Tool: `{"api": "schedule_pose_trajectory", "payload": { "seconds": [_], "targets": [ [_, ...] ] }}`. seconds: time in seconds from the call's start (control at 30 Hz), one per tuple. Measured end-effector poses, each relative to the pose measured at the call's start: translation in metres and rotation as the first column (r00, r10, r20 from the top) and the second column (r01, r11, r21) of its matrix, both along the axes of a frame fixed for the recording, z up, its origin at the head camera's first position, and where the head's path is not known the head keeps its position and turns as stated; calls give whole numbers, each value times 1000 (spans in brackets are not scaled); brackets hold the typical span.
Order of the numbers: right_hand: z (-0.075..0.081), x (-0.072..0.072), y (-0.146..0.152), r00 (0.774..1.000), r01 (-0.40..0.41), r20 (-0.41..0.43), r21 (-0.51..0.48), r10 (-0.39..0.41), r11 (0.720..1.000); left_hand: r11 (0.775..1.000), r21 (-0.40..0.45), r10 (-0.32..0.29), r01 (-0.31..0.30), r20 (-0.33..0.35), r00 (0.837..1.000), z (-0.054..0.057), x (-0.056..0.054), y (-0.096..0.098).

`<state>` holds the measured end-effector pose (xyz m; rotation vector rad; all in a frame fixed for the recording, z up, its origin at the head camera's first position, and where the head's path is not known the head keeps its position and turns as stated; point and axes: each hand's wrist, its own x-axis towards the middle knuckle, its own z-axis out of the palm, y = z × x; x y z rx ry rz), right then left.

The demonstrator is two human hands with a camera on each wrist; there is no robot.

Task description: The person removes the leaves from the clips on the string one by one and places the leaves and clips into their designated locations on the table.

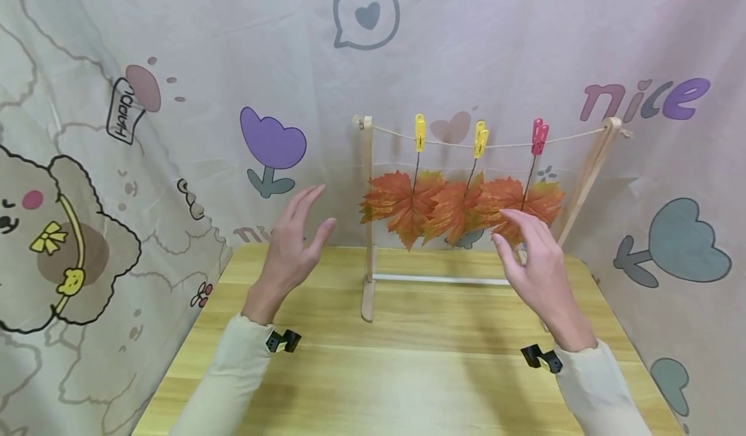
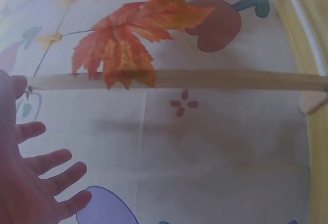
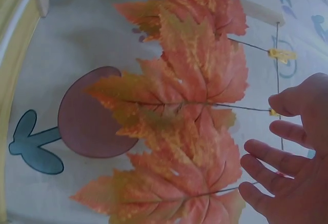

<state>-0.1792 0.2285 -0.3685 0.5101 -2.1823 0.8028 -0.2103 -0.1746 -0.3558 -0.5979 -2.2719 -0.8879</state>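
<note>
Three orange maple leaves hang by their stems from a string (image 1: pixel 445 143) tied between two wooden posts. Yellow clothespins hold the left leaf (image 1: pixel 402 196) and the middle leaf (image 1: pixel 457 209); a pink clothespin (image 1: pixel 539 137) holds the right leaf (image 1: pixel 513 196). My left hand (image 1: pixel 294 245) is raised left of the rack, fingers extended and nothing in it. My right hand (image 1: pixel 533 254) is in front of the right leaf in the head view, its fingers spread and empty. In the right wrist view a gap shows between most of that hand (image 3: pixel 292 157) and the leaves.
The wooden rack (image 1: pixel 368 229) stands at the back of a wood-grain table (image 1: pixel 373 371), with a white bar (image 1: pixel 437 279) low between its posts. Behind it hangs a printed cloth (image 1: pixel 495 47), which also covers the left and right sides.
</note>
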Motion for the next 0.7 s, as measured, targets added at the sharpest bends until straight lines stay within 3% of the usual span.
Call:
{"api": "schedule_pose_trajectory", "payload": {
  "seconds": [0.2,0.47,0.7],
  "targets": [
    [5,-5,-7,999,-30,13,-22,31,999,998,44,-35,35,-5,999,11,-1,11],
    [17,-13,-20,997,-72,-29,-48,70,996,992,97,-76,79,-36,996,28,-5,26],
    [25,-21,-33,994,-111,4,-64,111,992,985,122,-110,120,-85,990,44,-7,39]
  ]
}}
